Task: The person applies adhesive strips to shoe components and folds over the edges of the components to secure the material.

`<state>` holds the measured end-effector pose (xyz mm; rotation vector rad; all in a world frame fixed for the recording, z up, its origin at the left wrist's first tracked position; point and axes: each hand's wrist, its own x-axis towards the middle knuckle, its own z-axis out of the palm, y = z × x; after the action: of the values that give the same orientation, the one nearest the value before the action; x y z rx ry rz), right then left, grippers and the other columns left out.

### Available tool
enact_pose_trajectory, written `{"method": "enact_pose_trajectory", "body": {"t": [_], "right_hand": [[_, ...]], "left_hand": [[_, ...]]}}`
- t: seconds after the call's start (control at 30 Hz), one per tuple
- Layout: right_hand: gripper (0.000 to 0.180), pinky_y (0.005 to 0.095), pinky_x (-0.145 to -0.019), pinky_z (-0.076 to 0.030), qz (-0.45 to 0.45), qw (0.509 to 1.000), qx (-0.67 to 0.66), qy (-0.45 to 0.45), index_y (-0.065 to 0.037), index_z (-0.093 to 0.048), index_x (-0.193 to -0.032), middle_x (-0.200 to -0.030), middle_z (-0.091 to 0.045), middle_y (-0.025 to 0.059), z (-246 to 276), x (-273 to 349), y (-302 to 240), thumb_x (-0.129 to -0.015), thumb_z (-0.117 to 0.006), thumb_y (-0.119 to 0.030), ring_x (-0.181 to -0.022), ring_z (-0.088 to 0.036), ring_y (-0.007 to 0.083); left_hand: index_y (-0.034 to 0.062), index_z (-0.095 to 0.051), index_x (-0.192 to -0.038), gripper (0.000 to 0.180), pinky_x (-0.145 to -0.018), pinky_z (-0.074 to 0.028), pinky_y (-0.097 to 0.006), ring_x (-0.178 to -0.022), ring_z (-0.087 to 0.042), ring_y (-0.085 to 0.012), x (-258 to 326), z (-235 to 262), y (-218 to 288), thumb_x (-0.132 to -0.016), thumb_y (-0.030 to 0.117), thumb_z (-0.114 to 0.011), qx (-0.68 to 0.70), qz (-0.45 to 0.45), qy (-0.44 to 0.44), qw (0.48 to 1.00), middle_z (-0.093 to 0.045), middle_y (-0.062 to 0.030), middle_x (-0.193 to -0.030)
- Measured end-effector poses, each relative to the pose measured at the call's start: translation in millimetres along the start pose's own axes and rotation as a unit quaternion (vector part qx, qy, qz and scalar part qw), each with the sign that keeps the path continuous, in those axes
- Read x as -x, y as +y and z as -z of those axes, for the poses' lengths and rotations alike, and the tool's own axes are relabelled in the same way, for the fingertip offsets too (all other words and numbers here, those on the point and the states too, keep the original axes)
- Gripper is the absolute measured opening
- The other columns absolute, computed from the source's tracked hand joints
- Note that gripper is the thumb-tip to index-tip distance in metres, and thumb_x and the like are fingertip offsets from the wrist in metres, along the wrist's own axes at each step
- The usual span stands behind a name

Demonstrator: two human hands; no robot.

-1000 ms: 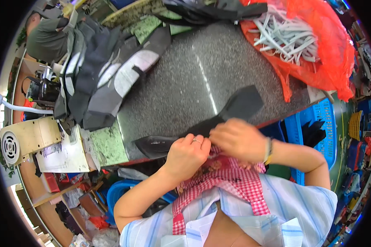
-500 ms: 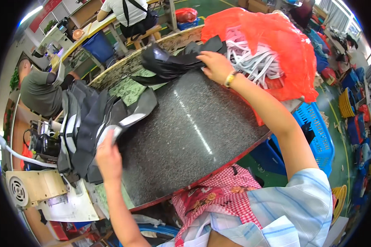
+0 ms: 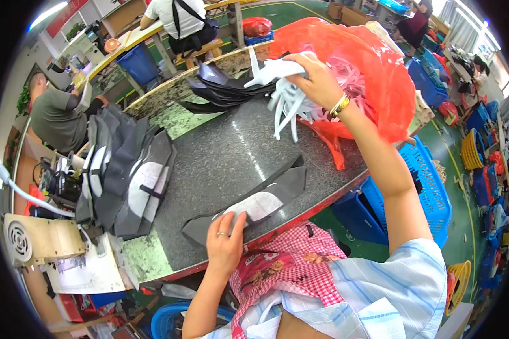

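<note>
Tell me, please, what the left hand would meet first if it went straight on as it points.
The grey piece, which the left hand seems to touch; beyond lies the dark tabletop, though depth is unclear.

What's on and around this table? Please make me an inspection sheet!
Surface: speckled dark tabletop with a red front edge.
Job's things: grey panel with a white patch, lying near the front; white strips at the red plastic bag.
Clutter: grey panel stack at left; black pieces at the far side.
Grips: left grip touches the grey panel; right grip holds white strips.
Cables: none clearly seen.
Surroundings: seated people; blue basket; yellow basket.
</note>
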<state>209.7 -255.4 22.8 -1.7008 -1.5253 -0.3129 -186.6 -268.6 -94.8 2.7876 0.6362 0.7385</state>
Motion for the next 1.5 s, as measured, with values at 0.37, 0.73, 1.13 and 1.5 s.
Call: {"method": "enact_pose_trajectory", "body": {"t": [0.37, 0.73, 1.13, 1.5], "right_hand": [[0.029, 0.0218, -0.064, -0.055, -0.209, 0.922, -0.219, -0.242, -0.006, -0.066, -0.108, -0.091, -0.067, 0.0000, 9, -26, -7, -0.095, -0.064, -0.032, -0.077, -0.063, 0.0043], [0.048, 0.0518, -0.082, -0.050, -0.048, 0.968, -0.043, -0.241, -0.006, -0.066, -0.099, -0.093, -0.068, 0.0229, -58, -30, -75, -0.101, -0.037, -0.043, -0.090, -0.065, 0.0436], [0.049, 0.0267, -0.070, -0.056, -0.171, 0.796, -0.478, -0.329, -0.008, -0.054, -0.137, -0.115, -0.063, 0.0133, -44, 22, -109, -0.105, -0.040, -0.041, -0.081, -0.067, 0.0150], [0.026, 0.0189, -0.063, -0.046, -0.207, 0.848, -0.464, -0.149, 0.001, -0.067, -0.109, -0.090, -0.068, 0.0020, -26, 51, -94, -0.100, -0.057, -0.022, -0.069, -0.057, 0.0036]], "left_hand": [[0.0003, -0.060, -0.120, 0.046, -0.092, -0.049, -0.045, -0.109, -0.057, -0.0332, -6, -7, 15, -0.075, 0.006, -0.070, -0.021, -0.081, 0.059, 0.995, -0.057, -0.0152, -0.122], [-0.0008, -0.059, -0.105, 0.038, -0.089, -0.051, -0.043, -0.109, -0.059, -0.0357, -7, 30, 43, -0.072, 0.013, -0.073, -0.001, -0.103, -0.302, 0.948, -0.061, -0.0160, -0.118], [0.0064, -0.049, -0.139, 0.062, -0.073, -0.053, -0.027, -0.086, -0.066, -0.0146, -148, 32, -30, -0.083, 0.006, -0.074, 0.452, 0.192, -0.092, 0.866, -0.067, -0.0144, -0.112], [0.0047, -0.065, -0.107, 0.023, -0.075, -0.053, -0.046, -0.090, -0.066, -0.0356, -138, 22, -120, -0.084, 0.009, -0.066, -0.099, 0.158, 0.078, 0.979, -0.066, -0.0172, -0.102]]}}
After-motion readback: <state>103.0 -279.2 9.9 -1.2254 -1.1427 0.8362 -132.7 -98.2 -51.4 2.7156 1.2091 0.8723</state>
